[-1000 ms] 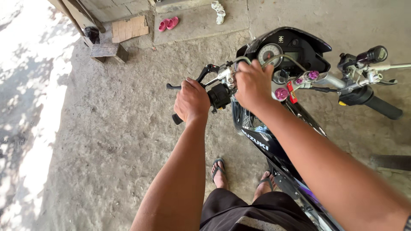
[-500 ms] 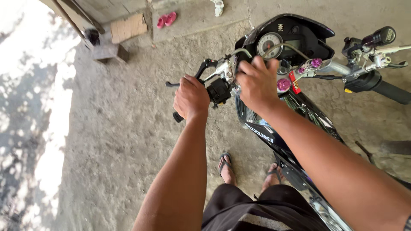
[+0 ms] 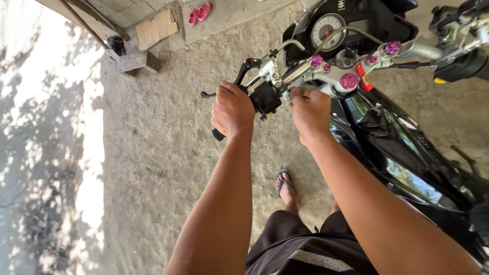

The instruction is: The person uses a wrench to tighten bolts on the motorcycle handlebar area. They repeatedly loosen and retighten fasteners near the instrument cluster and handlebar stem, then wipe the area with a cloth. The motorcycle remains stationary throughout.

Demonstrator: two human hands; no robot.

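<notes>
Our left hand (image 3: 232, 110) is closed around the left handlebar grip (image 3: 218, 134), whose black end pokes out below our wrist, with the clutch lever (image 3: 224, 86) jutting out just above the knuckles. Our right hand (image 3: 310, 111) sits beside it, fingers curled against the bar next to the black switch box (image 3: 266, 98); we cannot tell whether it clasps anything. A second ago that right hand lay higher, over the top of the bar near the purple bolts (image 3: 349, 81); it has since slid down and left, so both hands are now close together, with only the switch box between them. The left hand has kept its grip throughout.

The motorcycle (image 3: 397, 147) leans across the right side of the view, its round speedometer (image 3: 327, 29) above the bar and the right grip (image 3: 461, 66) near the upper right edge. The black bodywork runs down past our right forearm to the lower right corner, so that side is crowded.

Our sandalled foot (image 3: 286, 186) stands on the concrete floor (image 3: 153, 168) just left of the bike. Leftward the floor lies open out to the sunlit patch. At the far edge sit a wooden block (image 3: 137, 61), a piece of cardboard (image 3: 155, 28) and pink sandals (image 3: 198, 12), all well apart from our hands.
</notes>
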